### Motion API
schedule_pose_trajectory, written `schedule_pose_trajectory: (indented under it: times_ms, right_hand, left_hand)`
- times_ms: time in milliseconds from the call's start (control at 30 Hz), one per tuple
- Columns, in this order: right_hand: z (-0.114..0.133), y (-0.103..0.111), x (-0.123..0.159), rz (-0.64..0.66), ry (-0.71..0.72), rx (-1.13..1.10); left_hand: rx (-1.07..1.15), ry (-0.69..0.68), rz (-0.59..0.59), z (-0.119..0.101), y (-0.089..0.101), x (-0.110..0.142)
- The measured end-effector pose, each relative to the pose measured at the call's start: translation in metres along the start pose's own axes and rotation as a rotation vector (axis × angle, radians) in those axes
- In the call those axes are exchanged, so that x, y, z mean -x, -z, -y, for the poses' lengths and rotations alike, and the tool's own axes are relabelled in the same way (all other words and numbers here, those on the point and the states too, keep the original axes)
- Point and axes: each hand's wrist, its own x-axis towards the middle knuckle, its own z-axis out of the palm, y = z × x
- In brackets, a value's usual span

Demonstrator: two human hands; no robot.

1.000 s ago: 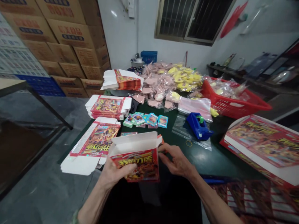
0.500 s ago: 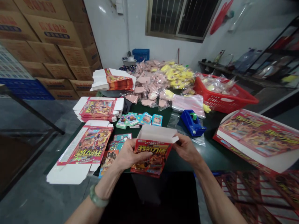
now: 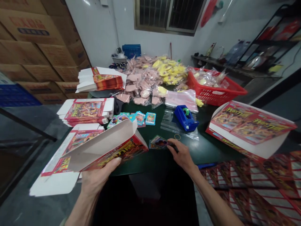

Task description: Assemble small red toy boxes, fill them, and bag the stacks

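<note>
My left hand (image 3: 100, 174) grips a red printed carton (image 3: 122, 153), tilted on its side, its white open end and flap facing up and left. The thumb lies over the printed face; the other fingers are hidden beneath. Low over the green tabletop, my right hand (image 3: 181, 153) pinches the right edge of a few picture cards (image 3: 158, 142). A yellow rubber band (image 3: 177, 137) lies just beyond its fingers. Behind the carton are more card piles (image 3: 141, 118), and flattened cartons (image 3: 56, 175) lie under and left of it.
A blue tape dispenser (image 3: 187, 119) stands on clear plastic bags. A red basket (image 3: 216, 92) of bagged pieces is at back right, beside a heap of pink and yellow bagged pieces (image 3: 143, 81). A larger display box (image 3: 251, 125) sits at right; stacked cartons (image 3: 88, 111) at left.
The carton has swung left and tipped in my left hand, its open end turning left. My right hand has left the carton and now holds cards on the table. The view has shifted right.
</note>
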Motion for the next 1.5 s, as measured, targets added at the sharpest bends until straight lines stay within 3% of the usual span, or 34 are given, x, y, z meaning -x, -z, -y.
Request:
schedule_pose_trajectory:
  times_ms: [100, 300, 533, 633, 767, 867, 933, 1067, 1167, 1233, 1333, 1433, 1500]
  right_hand:
    - [0.0, -0.001, 0.0, 0.013, 0.02, -0.002]
    - [0.006, -0.006, -0.002, 0.06, 0.02, -0.009]
    - [0.025, -0.012, -0.011, -0.003, -0.012, -0.04]
    - [0.029, -0.016, -0.014, -0.025, -0.052, -0.176]
    - [0.03, -0.016, -0.017, 0.014, -0.119, -0.304]
    - [0.028, -0.012, -0.019, -0.117, -0.162, -0.266]
    - [0.024, -0.008, -0.019, -0.147, -0.12, -0.22]
    - [0.025, 0.015, -0.016, -0.126, 0.048, -0.064]
    - [0.049, 0.057, -0.015, -0.369, -0.034, 0.039]
    - [0.075, 0.086, -0.022, -0.422, -0.052, 0.029]
    - [0.11, 0.111, -0.043, -0.212, 0.22, 0.106]
    - [0.125, 0.111, -0.065, -0.004, 0.484, 0.17]
    - [0.128, 0.106, -0.073, 0.087, 0.531, 0.184]
  left_hand:
    - [-0.074, -0.036, 0.021, -0.004, -0.011, 0.005]
    - [-0.071, -0.084, 0.254, -0.017, -0.044, 0.003]
    - [0.092, 0.007, 0.33, -0.011, -0.051, 0.005]
    - [0.142, 0.029, 0.297, -0.004, -0.049, 0.004]
    - [0.284, 0.068, 0.168, 0.002, -0.042, 0.003]
    - [0.211, 0.039, 0.056, -0.001, -0.036, 0.004]
    - [0.111, 0.02, 0.097, -0.006, -0.037, 0.005]
    - [0.079, -0.009, 0.372, -0.011, -0.047, 0.001]
    - [0.072, -0.064, 0.413, -0.012, -0.054, -0.001]
    - [0.03, -0.139, 0.433, -0.015, -0.056, 0.0]
    - [-0.045, -0.262, 0.507, -0.025, -0.058, 0.004]
    - [-0.043, -0.314, 0.609, -0.035, -0.056, 0.007]
    - [-0.012, -0.315, 0.647, -0.037, -0.054, 0.007]
